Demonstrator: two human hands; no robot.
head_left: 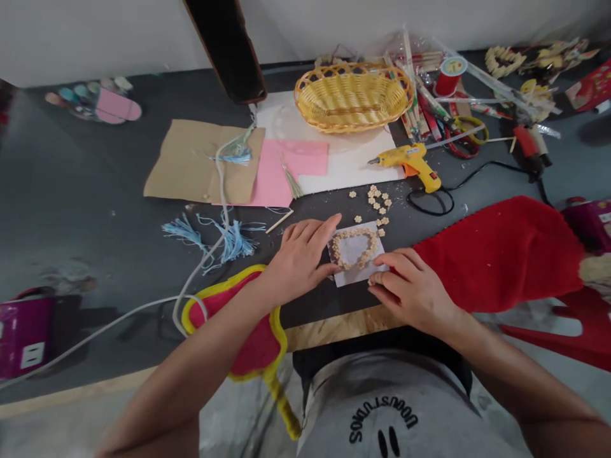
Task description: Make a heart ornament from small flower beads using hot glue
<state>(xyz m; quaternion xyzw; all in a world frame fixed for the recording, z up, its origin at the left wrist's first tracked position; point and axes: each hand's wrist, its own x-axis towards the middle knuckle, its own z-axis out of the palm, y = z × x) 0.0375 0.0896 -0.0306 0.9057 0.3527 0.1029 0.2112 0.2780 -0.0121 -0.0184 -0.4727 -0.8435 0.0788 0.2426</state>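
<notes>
A heart-shaped outline of small wooden flowers (356, 249) lies on a small white paper square (344, 278) near the table's front edge. My left hand (308, 249) rests at the paper's left side, thumb and fingers apart and holding nothing. At the paper's lower right, my right hand (405, 286) is closed in a pinch. A small pale piece, seemingly a wooden flower (371, 280), shows at its fingertips, partly hidden. Several loose wooden flowers (375, 196) are scattered just beyond the paper.
A yellow glue gun (414, 163) lies behind the loose flowers, its black cord trailing right. Further back stands a wicker basket (353, 102). Red cloth (501, 254) lies on the right. Blue tassels (233, 240), a white cable (195, 275) and a yellow-edged pink piece (255, 340) are on the left.
</notes>
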